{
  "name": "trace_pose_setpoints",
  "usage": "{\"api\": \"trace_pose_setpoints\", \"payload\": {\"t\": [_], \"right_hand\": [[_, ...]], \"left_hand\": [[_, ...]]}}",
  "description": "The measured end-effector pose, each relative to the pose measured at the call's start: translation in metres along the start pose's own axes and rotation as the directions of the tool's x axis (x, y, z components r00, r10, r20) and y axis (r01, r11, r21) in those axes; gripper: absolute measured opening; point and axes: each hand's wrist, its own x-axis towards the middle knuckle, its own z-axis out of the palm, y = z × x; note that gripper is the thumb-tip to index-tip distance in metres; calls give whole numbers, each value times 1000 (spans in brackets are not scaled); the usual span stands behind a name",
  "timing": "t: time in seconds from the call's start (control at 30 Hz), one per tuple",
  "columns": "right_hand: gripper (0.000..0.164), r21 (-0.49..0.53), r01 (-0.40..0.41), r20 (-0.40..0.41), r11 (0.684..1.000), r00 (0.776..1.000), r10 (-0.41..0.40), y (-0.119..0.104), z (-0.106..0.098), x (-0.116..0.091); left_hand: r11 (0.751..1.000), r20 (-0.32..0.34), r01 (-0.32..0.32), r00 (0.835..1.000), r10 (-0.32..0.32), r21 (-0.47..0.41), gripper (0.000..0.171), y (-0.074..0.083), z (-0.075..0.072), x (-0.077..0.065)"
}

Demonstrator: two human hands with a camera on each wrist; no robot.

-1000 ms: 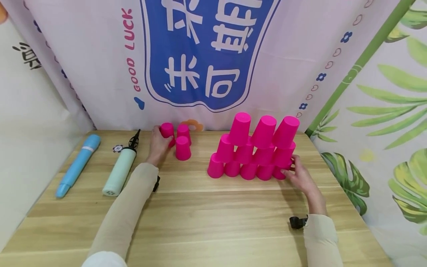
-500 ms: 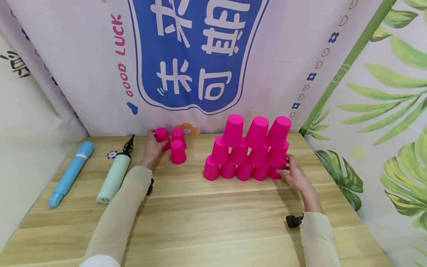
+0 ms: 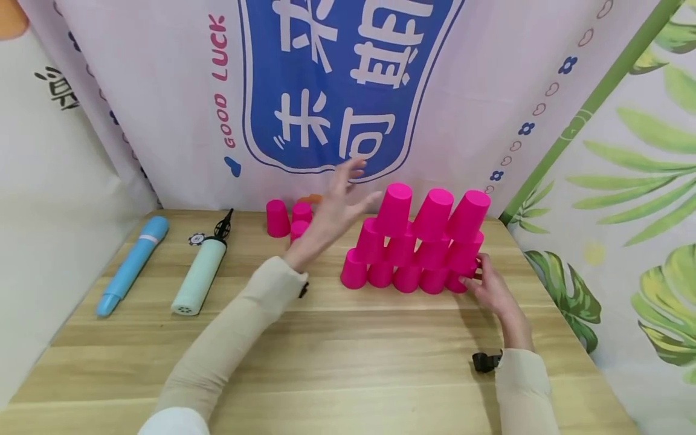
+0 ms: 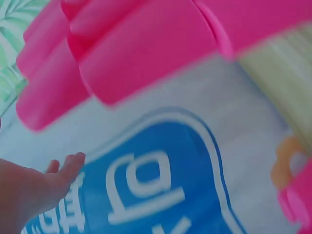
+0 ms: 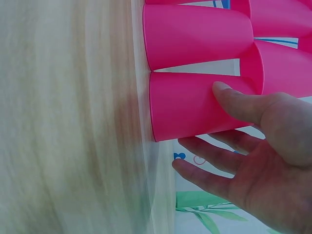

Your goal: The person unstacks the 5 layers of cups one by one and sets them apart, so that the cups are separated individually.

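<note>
Pink cups stand upside down in a three-tier stack (image 3: 400,249) on the table's right half; its top row has three cups. At its lower right end my right hand (image 3: 492,293) holds the end cup (image 5: 195,105) of the bottom row, thumb on the front and fingers around the far side. My left hand (image 3: 331,214) is raised with spread fingers left of the stack, holding nothing. Behind and below it are three separate pink cups (image 3: 278,219), two partly hidden by the hand and wrist. In the left wrist view, the left hand (image 4: 36,190) sits apart from the stacked cups (image 4: 146,53).
On the left of the wooden table (image 3: 348,368) lie a blue tube-shaped pump (image 3: 133,266), a pale green hand pump (image 3: 201,275) with a black nozzle, and a small round chip (image 3: 197,239). A printed cloth (image 3: 435,109) hangs close behind the cups.
My left hand has let go of the leftmost loose cup and moved right and up towards the stack. The right hand stays at the same end cup.
</note>
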Motion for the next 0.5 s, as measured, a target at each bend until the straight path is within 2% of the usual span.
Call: {"api": "trace_pose_setpoints", "payload": {"t": [0.07, 0.2, 0.33, 0.5], "right_hand": [[60, 6, 0, -9, 1000, 1000, 0, 3, 2, -2], [60, 15, 14, -16, 1000, 1000, -14, 6, 8, -4], [61, 24, 19, -10, 1000, 1000, -19, 5, 8, -5], [63, 51, 16, -12, 999, 1000, -15, 8, 1, -1]], "left_hand": [[999, 89, 51, 995, -49, -16, 72, 6, 22, 2], [987, 145, 159, 978, -152, -38, 76, 2, 47, 3], [973, 144, 221, 967, -211, -62, 73, 0, 54, 2], [981, 153, 185, 973, -174, -62, 67, 3, 55, 5]]}}
